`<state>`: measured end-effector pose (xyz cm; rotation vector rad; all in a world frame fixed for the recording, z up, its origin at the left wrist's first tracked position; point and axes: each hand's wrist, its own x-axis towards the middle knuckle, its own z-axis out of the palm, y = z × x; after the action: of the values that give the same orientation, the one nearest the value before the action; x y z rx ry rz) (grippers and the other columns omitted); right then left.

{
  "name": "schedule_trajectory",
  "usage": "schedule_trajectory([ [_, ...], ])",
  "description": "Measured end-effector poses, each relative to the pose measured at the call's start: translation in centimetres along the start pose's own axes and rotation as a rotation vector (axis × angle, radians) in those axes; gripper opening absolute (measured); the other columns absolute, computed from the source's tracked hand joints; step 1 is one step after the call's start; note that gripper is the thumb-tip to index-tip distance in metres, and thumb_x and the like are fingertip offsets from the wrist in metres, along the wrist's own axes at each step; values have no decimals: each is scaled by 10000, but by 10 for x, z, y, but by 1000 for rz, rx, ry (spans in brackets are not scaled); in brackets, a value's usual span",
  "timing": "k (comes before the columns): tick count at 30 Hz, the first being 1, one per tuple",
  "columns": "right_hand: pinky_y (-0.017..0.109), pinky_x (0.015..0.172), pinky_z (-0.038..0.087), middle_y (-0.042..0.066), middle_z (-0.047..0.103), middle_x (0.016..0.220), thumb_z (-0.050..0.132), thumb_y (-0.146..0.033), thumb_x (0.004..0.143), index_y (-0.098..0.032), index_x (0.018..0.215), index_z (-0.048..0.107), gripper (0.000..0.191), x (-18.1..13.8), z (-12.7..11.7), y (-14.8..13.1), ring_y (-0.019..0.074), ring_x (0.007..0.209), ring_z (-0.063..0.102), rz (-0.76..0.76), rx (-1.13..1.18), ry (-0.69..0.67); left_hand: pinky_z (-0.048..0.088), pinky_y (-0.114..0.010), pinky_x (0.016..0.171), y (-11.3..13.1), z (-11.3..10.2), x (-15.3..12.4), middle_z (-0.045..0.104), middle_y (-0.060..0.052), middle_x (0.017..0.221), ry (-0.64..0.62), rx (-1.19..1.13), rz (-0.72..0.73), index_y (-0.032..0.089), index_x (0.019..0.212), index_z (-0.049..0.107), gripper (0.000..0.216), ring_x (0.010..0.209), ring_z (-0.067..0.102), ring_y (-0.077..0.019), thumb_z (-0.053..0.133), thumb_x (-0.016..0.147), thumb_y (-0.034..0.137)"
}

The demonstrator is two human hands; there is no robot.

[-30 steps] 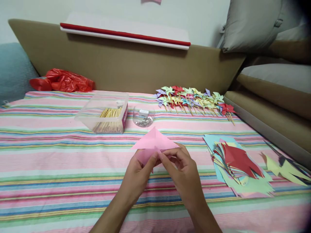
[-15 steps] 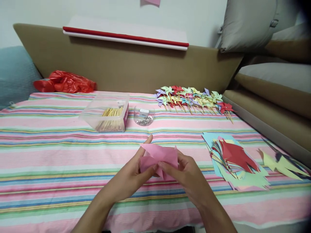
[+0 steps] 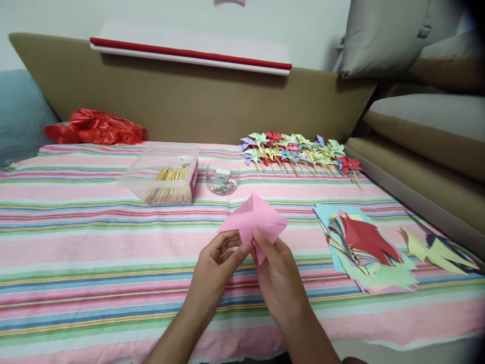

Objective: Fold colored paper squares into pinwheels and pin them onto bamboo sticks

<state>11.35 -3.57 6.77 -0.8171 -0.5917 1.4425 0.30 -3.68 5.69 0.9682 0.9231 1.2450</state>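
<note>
Striped cloth (image 3: 94, 242) in pink, green and blue covering the bed, tan padded board (image 3: 182, 108) standing along the far edge, grey cushions (image 3: 382, 35) stacked at upper right.

Both hands meeting near the middle, raised just above the cloth. Left hand (image 3: 215, 268) curled, fingertips pinching the lower left part of a pink paper (image 3: 252, 217). Right hand (image 3: 278, 275) closing thumb and forefinger on the same sheet at its lower middle. Paper partly folded, upper part standing as a triangle, point upward, tilting away from the wearer.

Lying farther back on the cloth:
- clear plastic box (image 3: 162, 174) holding wooden sticks (image 3: 170, 184), left of centre
- small clear cup (image 3: 223, 180) with silvery bits inside, just beside the box on its right
- row of finished paper pinwheels (image 3: 299, 151) on sticks, near the board, right of centre

Sitting to the right of the hands: pile of cut coloured paper (image 3: 364, 247), red sheet on top, pale blue and green beneath. Yellow and dark scraps (image 3: 435, 250) resting near the right edge. Red plastic bag (image 3: 94, 127) bunching at far left against the board.
</note>
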Motion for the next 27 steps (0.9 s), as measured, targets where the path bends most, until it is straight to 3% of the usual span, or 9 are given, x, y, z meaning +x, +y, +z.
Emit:
schedule_trajectory([
  [4, 388, 941, 533, 51, 775, 956, 771, -361, 818, -194, 957, 769, 217, -3, 3, 7, 223, 950, 698, 20, 15, -46, 522, -283, 867, -2, 3, 0, 750, -42, 965, 101, -36, 48, 203, 1000, 744, 204, 923, 674, -187, 769, 825, 304],
  [8, 386, 927, 540, 43, 772, 935, 775, -344, 820, -186, 950, 760, 206, -6, 5, 13, 219, 932, 700, 32, 25, -48, 515, -250, 764, 0, 3, -2, 712, -9, 791, 215, 17, 52, 178, 812, 749, 148, 795, 632, -161, 805, 777, 311],
  [13, 386, 927, 537, 48, 760, 974, 784, -382, 804, -182, 1000, 726, 286, -7, 4, 11, 232, 967, 691, 41, -69, -28, 484, -226, 708, -3, 1, -3, 681, 0, 748, 280, -15, 32, 165, 776, 731, 209, 755, 592, -142, 805, 776, 361],
  [15, 381, 898, 541, 56, 742, 1034, 703, -451, 866, -203, 1064, 685, 319, -6, 1, 8, 226, 970, 683, 4, -140, -31, 473, -224, 670, -3, -2, -2, 668, 3, 727, 313, -70, 4, 162, 753, 710, 234, 709, 576, -133, 818, 755, 369],
  [17, 389, 867, 545, 62, 710, 1105, 584, -486, 937, -244, 1185, 608, 347, -5, -5, 6, 213, 955, 677, -85, -241, -8, 469, -225, 646, -2, -6, 0, 661, 2, 720, 340, -113, -27, 159, 751, 699, 259, 680, 566, -129, 823, 741, 387],
  [20, 424, 908, 526, 64, 630, 1214, 564, -372, 955, -307, 1270, 542, 322, -5, -16, 2, 210, 1013, 644, -347, -579, 7, 468, -218, 636, 1, -11, 3, 653, 3, 724, 368, -143, -49, 155, 743, 696, 280, 663, 561, -121, 836, 716, 396],
  [24, 478, 962, 492, 81, 465, 1382, 573, -174, 924, -319, 1124, 685, 271, -8, -25, 0, 246, 1141, 547, -705, -1122, -193, 457, -204, 609, 4, -12, 4, 636, 12, 695, 378, -168, -58, 155, 702, 682, 291, 626, 540, -104, 842, 704, 399],
  [27, 486, 942, 499, 77, 414, 1439, 600, -143, 913, -292, 982, 735, 212, -10, -26, -1, 264, 1170, 517, -807, -1229, -247, 459, -201, 607, 3, -11, 4, 642, 10, 702, 355, -172, -65, 153, 717, 690, 284, 625, 540, -100, 834, 718, 398],
])
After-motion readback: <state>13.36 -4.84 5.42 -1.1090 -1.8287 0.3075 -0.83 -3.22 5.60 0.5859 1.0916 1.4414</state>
